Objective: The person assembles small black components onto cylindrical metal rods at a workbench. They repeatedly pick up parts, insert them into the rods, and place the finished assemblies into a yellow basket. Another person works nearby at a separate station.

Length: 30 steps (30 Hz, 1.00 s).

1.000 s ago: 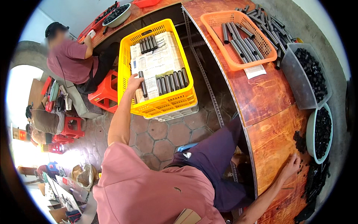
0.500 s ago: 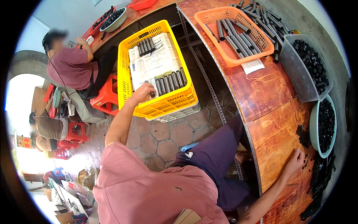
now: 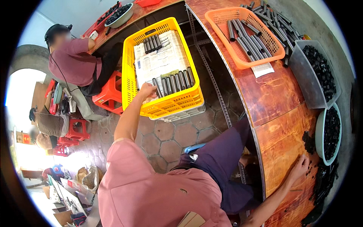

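Dark tube moved R since 1 s ago (head cam), now just L of tube row in yellow crate. L hand: fingertips at tube; can't tell if grip clamped. R hand: over desk, nr. pale-green basin; fingers curled, contents can't tell.

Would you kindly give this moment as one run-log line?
left hand: at tube in crate | right hand: at table | basket: more tubes

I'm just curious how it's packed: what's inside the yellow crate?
Inside the yellow crate, newspaper carries two groups of dark tubes, the left hand at one. Whatever lies beneath the newspaper is covered.
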Each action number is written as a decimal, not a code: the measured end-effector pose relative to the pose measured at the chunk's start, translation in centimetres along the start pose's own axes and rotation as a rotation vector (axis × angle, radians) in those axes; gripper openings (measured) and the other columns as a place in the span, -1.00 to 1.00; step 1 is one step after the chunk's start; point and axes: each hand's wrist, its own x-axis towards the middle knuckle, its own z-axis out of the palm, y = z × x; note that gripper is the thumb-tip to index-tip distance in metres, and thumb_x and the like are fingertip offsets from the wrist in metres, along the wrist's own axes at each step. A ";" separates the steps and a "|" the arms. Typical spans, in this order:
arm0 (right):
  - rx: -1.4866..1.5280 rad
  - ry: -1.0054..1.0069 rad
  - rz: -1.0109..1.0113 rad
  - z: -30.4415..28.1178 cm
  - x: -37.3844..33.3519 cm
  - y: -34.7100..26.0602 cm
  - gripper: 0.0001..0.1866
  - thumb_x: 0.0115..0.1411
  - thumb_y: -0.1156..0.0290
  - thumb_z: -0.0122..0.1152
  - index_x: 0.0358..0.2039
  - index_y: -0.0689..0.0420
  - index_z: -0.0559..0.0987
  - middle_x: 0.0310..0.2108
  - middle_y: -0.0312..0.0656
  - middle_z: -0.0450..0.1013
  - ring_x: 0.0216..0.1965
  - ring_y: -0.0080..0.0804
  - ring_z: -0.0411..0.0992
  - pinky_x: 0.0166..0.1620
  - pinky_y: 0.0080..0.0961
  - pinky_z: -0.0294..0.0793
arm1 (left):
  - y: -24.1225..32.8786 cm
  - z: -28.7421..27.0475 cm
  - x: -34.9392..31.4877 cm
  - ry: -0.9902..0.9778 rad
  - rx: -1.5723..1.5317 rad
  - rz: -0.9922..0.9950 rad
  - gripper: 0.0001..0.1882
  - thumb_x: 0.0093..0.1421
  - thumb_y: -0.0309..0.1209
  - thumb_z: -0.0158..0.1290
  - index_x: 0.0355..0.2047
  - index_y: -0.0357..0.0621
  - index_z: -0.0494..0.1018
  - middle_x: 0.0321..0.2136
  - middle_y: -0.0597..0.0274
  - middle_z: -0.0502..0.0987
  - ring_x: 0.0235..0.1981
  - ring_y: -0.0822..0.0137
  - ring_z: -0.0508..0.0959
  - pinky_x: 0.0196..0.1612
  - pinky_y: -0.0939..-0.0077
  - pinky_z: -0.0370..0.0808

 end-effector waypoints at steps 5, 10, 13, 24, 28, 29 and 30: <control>0.044 0.003 -0.065 0.3 0.7 1.9 -0.66 0.44 0.24 0.08 -0.34 0.27 0.54 -0.49 -0.35 0.35 -0.45 -0.55 0.22 -0.34 -0.44 0.26 | -1.5 0.1 2.5 -0.068 -0.100 -0.015 -0.70 0.18 -0.38 0.28 -0.33 -0.44 0.48 -0.51 0.09 0.54 -0.67 0.36 0.53 -0.60 0.50 0.61; 0.048 0.019 -0.104 0.6 0.7 1.8 -0.66 0.44 0.24 0.09 -0.37 0.26 0.50 -0.49 -0.34 0.32 -0.45 -0.53 0.20 -0.35 -0.47 0.24 | -1.0 0.4 2.4 -0.107 0.005 0.008 -0.71 0.12 -0.42 0.30 -0.62 -0.33 0.48 -0.76 0.18 0.42 -0.74 0.41 0.46 -0.70 0.47 0.46; 0.020 0.014 -0.098 0.5 0.6 1.3 -0.65 0.45 0.24 0.08 -0.40 0.25 0.46 -0.50 -0.35 0.27 -0.45 -0.54 0.15 -0.36 -0.49 0.22 | -0.3 0.5 1.8 -0.088 0.019 -0.029 -0.72 0.11 -0.42 0.31 -0.59 -0.36 0.50 -0.70 0.16 0.46 -0.71 0.38 0.51 -0.68 0.49 0.49; 0.034 -0.016 -0.060 0.5 0.6 1.3 -0.63 0.46 0.21 0.07 -0.43 0.22 0.44 -0.50 -0.35 0.26 -0.47 -0.54 0.13 -0.36 -0.47 0.20 | -1.6 0.5 1.9 -0.190 0.000 -0.096 -0.70 0.15 -0.36 0.32 -0.44 -0.43 0.56 -0.54 0.05 0.58 -0.67 0.32 0.57 -0.64 0.51 0.53; 0.010 -0.003 -0.099 0.3 0.7 1.9 -0.63 0.46 0.21 0.07 -0.42 0.22 0.45 -0.49 -0.33 0.27 -0.47 -0.51 0.15 -0.35 -0.46 0.22 | -1.2 0.6 1.3 -0.209 0.126 -0.130 -0.72 0.21 -0.30 0.28 -0.46 -0.31 0.57 -0.62 0.14 0.57 -0.71 0.39 0.49 -0.64 0.48 0.44; 0.002 -0.013 -0.100 0.2 0.7 2.1 -0.63 0.46 0.21 0.06 -0.42 0.22 0.45 -0.49 -0.33 0.28 -0.47 -0.51 0.15 -0.35 -0.45 0.23 | -0.9 0.5 0.9 -0.212 0.153 -0.151 -0.69 0.20 -0.28 0.30 -0.45 -0.33 0.58 -0.59 0.13 0.58 -0.69 0.38 0.51 -0.63 0.51 0.46; -0.005 -0.022 -0.100 0.2 0.8 2.1 -0.64 0.46 0.22 0.06 -0.42 0.22 0.46 -0.49 -0.33 0.29 -0.47 -0.50 0.16 -0.34 -0.45 0.23 | -0.4 0.3 0.4 -0.216 0.181 -0.169 -0.67 0.19 -0.26 0.31 -0.43 -0.36 0.59 -0.57 0.12 0.60 -0.67 0.37 0.53 -0.62 0.54 0.48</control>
